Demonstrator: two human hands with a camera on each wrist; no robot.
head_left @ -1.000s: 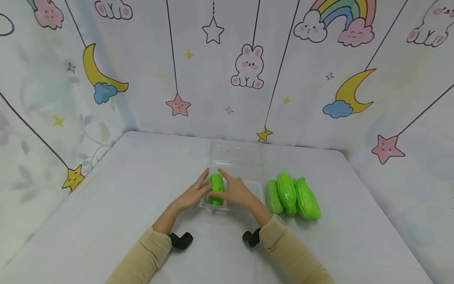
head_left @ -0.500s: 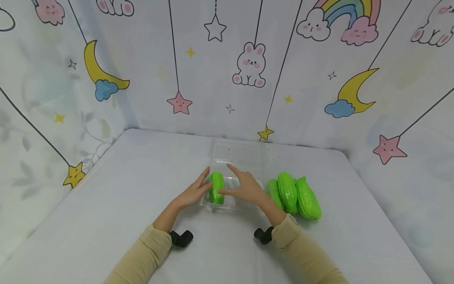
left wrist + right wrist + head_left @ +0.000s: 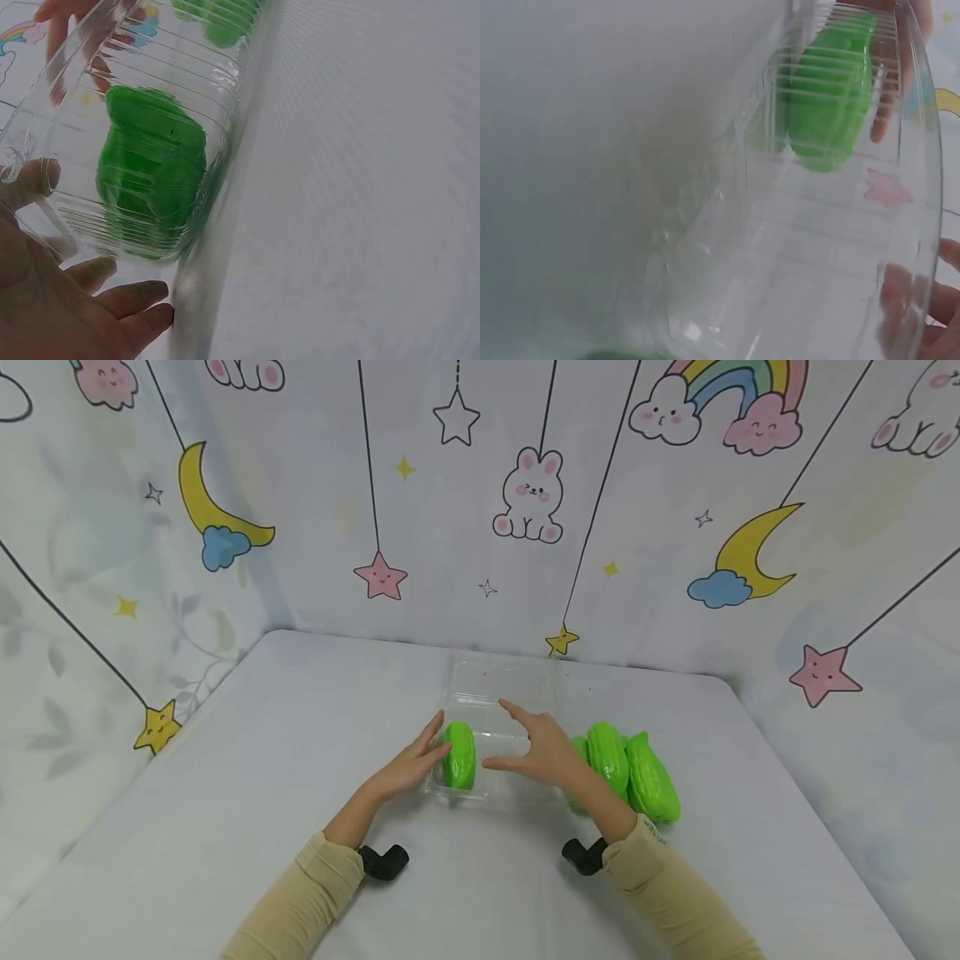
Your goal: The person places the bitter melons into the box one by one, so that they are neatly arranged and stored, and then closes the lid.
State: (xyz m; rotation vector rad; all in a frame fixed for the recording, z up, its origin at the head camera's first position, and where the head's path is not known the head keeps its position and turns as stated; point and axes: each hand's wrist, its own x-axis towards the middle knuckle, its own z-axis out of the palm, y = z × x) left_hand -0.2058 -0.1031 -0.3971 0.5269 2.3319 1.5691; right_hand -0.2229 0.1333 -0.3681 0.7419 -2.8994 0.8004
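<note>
A clear plastic box with its lid folded back lies on the white table. Inside, along its left side, is a glossy, elongated bright green piece, also seen through the wall in the left wrist view. My left hand rests against the box's left side, fingers straight, thumb at the rim close to the green piece. Over the right part of the box is my right hand, thumb and forefinger spread wide with nothing between them. In the right wrist view its fingertips show beyond the clear wall.
Right of the box lie three similar green pieces side by side: a middle one, a right one and a left one partly covered by my right hand and forearm. A cartoon-printed curtain surrounds the table.
My right hand has moved right, away from the green piece in the box, toward the other green pieces, its fingers still spread. My left hand stays at the box's left side.
</note>
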